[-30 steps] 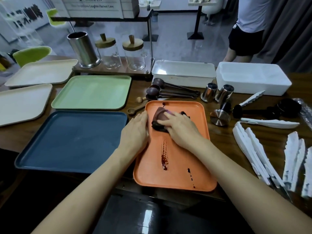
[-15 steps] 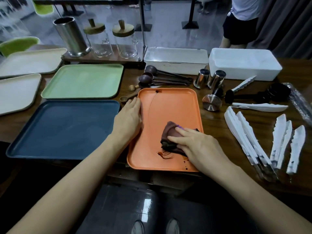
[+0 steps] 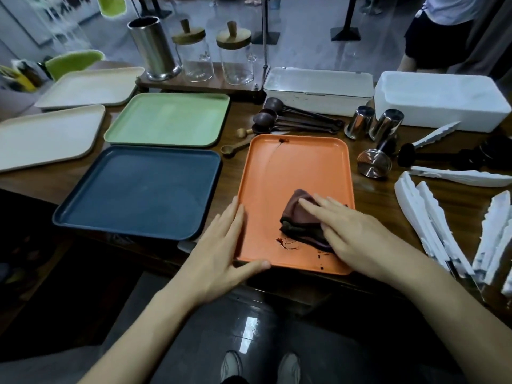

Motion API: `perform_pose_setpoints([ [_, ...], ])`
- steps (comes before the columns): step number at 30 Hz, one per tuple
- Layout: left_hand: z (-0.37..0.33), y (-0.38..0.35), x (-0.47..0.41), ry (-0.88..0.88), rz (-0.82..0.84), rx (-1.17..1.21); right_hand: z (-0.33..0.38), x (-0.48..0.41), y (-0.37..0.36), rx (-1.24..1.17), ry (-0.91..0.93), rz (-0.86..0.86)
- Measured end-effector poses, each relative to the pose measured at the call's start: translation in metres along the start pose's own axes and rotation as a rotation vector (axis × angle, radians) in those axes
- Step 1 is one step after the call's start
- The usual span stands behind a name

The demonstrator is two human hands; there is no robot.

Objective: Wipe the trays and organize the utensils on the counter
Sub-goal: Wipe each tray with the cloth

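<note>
An orange tray (image 3: 293, 173) lies on the wooden counter in front of me, with dark red smears near its front edge and a thin streak at its far left. My right hand (image 3: 357, 231) presses a folded brown cloth (image 3: 300, 217) flat onto the tray's near right part, fingers straight. My left hand (image 3: 221, 245) rests on the tray's near left corner, fingers straight along the rim and thumb on the front edge. Dark spoons (image 3: 291, 117) and wooden spoons (image 3: 235, 148) lie just beyond the tray.
A blue tray (image 3: 138, 189), a green tray (image 3: 169, 120) and two cream trays (image 3: 47, 134) lie to the left. White tongs (image 3: 432, 220) lie right. Steel cups (image 3: 374, 124), a tamper (image 3: 374, 162), white boxes (image 3: 440, 98), jars (image 3: 235, 54) and a steel canister (image 3: 152, 48) stand behind. A person (image 3: 443, 29) stands back right.
My right hand dragged the cloth from the tray's far part down to its near right part, wiping away the long red streak. My left hand slid back to the tray's near left corner.
</note>
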State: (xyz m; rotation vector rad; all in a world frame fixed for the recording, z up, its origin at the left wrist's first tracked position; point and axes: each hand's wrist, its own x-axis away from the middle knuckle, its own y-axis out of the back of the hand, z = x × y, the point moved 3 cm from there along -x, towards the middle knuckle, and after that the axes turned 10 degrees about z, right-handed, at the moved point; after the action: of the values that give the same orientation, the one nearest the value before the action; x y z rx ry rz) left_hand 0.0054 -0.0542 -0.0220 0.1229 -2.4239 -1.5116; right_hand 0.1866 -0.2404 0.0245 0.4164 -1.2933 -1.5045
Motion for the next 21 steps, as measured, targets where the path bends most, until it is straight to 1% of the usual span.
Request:
perform_pose_setpoints([
  [4,0.005,-0.002,-0.004,0.003,-0.046,-0.061,-0.006,0.010,0.004,0.181,-0.059,-0.002],
  [8,0.004,-0.007,-0.007,0.011,-0.091,-0.058,0.013,0.021,-0.007,0.240,-0.076,-0.019],
  [13,0.006,-0.010,-0.009,-0.035,-0.137,0.018,0.051,0.022,-0.026,0.230,-0.106,-0.077],
  [18,0.005,-0.010,-0.008,-0.079,-0.182,0.030,0.094,-0.013,-0.032,0.203,-0.063,-0.105],
  [21,0.008,-0.010,-0.007,-0.096,-0.198,0.076,0.102,-0.021,-0.037,0.235,-0.090,-0.100],
])
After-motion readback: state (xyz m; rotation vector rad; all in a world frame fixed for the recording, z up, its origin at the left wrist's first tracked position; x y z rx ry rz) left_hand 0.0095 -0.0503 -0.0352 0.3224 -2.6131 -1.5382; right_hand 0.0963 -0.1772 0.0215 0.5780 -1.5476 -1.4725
